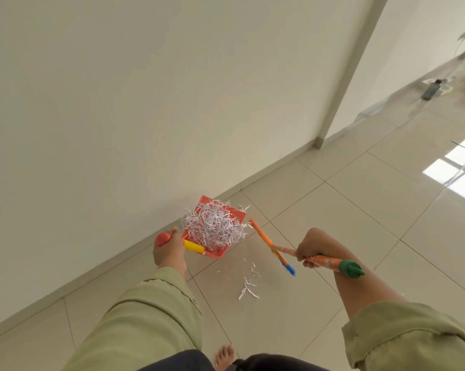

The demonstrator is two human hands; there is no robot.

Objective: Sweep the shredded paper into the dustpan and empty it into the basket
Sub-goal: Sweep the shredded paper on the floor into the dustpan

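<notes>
A red dustpan (pixel 217 253) sits by the wall's foot, heaped with white shredded paper (pixel 215 227). My left hand (pixel 169 252) grips its handle, which is yellow with a red end (pixel 163 238). My right hand (pixel 310 249) grips the patterned orange shaft of a broom (pixel 272 247); the broom's orange and blue head lies just right of the pan, and the shaft's green cap (pixel 351 269) points back past my forearm. Several loose paper strips (pixel 248 286) lie on the tiles in front of the pan. No basket is in view.
A white wall (pixel 145 103) runs along the left to a corner post (pixel 318 143). Glossy cream tiles (pixel 359 210) spread to the right. A dark device with cables (pixel 430 89) lies far back right. My bare foot (pixel 224 357) is at the bottom edge.
</notes>
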